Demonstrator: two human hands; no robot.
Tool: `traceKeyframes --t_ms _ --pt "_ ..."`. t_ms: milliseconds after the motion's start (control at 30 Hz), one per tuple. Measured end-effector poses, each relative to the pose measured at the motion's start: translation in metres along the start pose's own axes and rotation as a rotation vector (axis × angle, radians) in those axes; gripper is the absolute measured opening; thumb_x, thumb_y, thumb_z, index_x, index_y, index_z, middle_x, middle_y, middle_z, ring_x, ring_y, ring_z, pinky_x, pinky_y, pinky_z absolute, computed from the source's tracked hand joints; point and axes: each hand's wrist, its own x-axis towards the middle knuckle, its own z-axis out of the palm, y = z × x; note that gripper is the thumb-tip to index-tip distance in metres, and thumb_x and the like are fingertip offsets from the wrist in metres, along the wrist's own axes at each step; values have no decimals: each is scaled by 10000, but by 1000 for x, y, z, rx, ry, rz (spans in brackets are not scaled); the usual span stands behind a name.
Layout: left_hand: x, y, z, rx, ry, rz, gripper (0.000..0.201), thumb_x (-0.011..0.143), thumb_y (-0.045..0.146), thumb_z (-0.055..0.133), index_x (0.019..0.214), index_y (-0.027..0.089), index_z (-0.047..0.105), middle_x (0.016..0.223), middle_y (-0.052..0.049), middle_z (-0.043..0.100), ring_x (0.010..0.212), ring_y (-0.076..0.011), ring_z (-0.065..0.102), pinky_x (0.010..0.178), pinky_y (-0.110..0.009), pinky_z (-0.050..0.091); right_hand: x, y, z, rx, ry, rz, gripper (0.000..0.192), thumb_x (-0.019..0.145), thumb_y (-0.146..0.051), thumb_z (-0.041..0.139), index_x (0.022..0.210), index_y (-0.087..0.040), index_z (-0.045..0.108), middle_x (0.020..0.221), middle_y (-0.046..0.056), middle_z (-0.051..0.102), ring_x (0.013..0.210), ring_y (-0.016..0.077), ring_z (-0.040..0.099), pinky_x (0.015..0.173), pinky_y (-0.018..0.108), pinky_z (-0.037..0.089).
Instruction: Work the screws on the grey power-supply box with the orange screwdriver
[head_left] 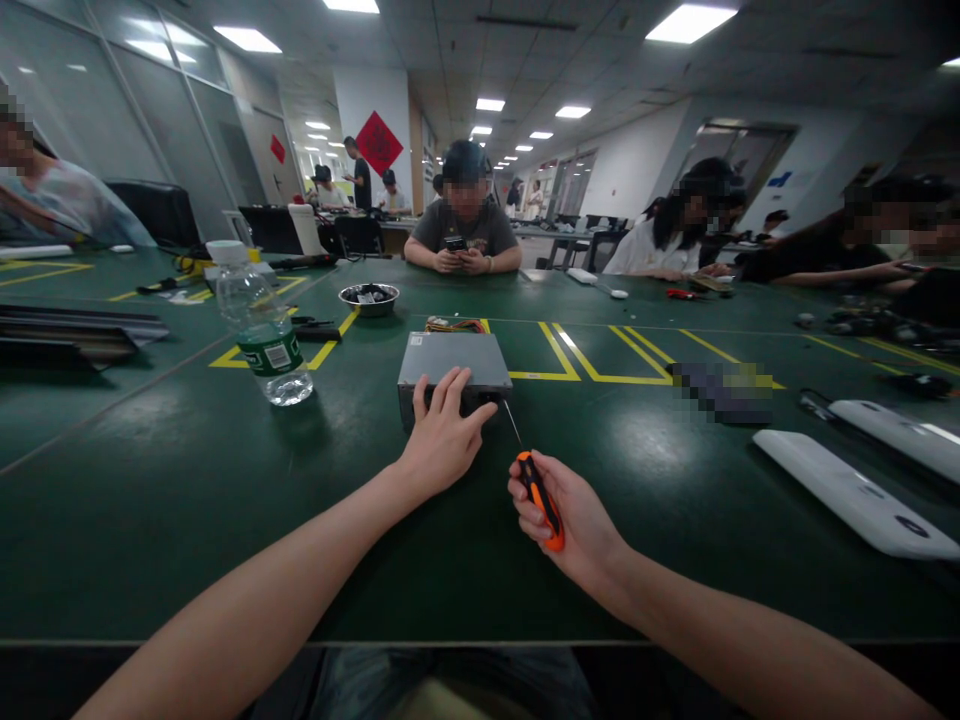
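Note:
A grey metal computer power supply point(454, 358) sits on the green table, with a bundle of coloured wires point(456, 325) at its far side. My left hand point(444, 435) rests against its near side, fingers spread over the front top edge and thumb pointing right. In my right hand point(574, 505) is a screwdriver point(541, 502) with an orange and black handle, my fingers wrapped round it. Its thin shaft points up and left to the power supply's near right corner. Whether the tip touches the case, I cannot tell.
Left of the power supply stands a water bottle point(271, 345). A metal bowl point(368, 300) with small parts is behind. White elongated devices point(855, 495) and a blurred dark object point(720, 393) lie right. Opposite sits a person point(463, 225) holding a phone; others sit at both sides.

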Motion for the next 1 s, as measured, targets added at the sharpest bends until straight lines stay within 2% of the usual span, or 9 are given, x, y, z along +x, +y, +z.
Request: traceKeyframes --t_ms 167,567,767,867,1000 --pt "-1 1 1 -19 8 -15 375 820 189 457 1183 255 527 1381 -119 313 1309 -300 228 1047 -565 104 3 0 -1 -4 3 -4 258 869 -305 389 751 -130 537 586 -11 489 378 29 373 326 129 265" --pt "-1 2 1 -39 -3 -12 391 793 191 485 1176 245 543 1392 -132 287 1311 -316 213 1050 -564 68 6 -2 3 26 5 -7 256 869 -283 375 737 -127 530 568 -7 486 365 32 365 310 127 256" --pt "-2 3 1 -34 -10 -8 406 777 196 500 1180 227 539 1388 -144 275 1316 -323 191 1049 -568 64 1 -1 8 52 75 -43 99 803 -163 501 708 -136 500 623 0 522 400 25 389 314 113 256" --pt "-1 3 1 -35 -6 -7 409 762 185 509 1168 220 548 1387 -143 279 1313 -327 194 1050 -567 63 -2 -1 10 65 77 -57 117 818 -158 502 705 -130 510 630 -3 514 423 24 405 325 104 275" --pt "-1 3 0 -33 -9 -11 422 748 173 510 1166 217 550 1380 -148 285 1309 -325 203 1049 -567 67 -3 -1 10 81 78 1 181 862 -230 457 762 -119 559 640 6 516 451 34 439 362 111 337"
